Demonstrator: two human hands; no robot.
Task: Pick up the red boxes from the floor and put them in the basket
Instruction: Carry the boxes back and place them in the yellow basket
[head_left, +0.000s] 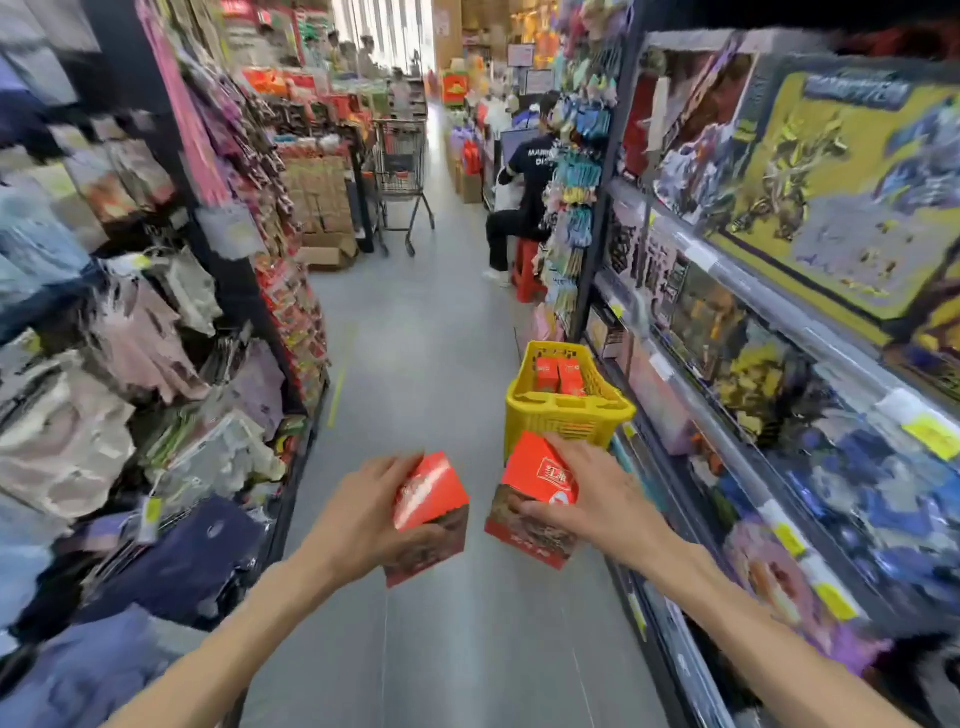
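Two glossy red boxes (431, 499), hand-held (363, 512)

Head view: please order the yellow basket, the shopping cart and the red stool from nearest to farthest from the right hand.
From the right hand:
1. Yellow basket, on the floor just beyond the hand, by the right shelves.
2. Red stool, farther up the aisle, right side.
3. Shopping cart, farthest, mid-aisle, slightly left.

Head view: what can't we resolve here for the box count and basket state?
- Yellow basket: interior mostly hidden by its near wall; two red boxes in the basket show, more unknowable.
- Floor: near part hidden by arms; remaining boxes unknown.
- Left hand, right hand: box print blurred, unreadable.
- Shelves: motion-blurred.
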